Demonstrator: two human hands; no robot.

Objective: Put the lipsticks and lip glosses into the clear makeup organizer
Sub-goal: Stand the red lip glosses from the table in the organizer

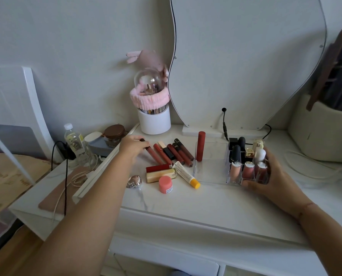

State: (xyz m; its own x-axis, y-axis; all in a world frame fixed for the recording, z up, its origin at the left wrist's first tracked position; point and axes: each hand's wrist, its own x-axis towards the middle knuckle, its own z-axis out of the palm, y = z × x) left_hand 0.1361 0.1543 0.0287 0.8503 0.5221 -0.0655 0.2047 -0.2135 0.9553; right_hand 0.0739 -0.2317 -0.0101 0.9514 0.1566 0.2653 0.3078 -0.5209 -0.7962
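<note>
the clear makeup organizer point(212, 172) on the worktop point(206, 200) is part filled, steadied by the right hand point(273, 176); the left hand point(133, 147) fingers close on a lip gloss point(152, 153); about ten tubes remain outside.

Lip glosses point(172, 154) beside clear organizer point(212, 176)

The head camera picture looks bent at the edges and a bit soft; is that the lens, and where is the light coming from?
Head view: wide-angle lens bows the mirror edges and stretches the forearms; soft, even daylight, faint shadows only; mild glare on the clear makeup organizer; left hand on a lip gloss slightly blurred; right hand sharper.
</note>
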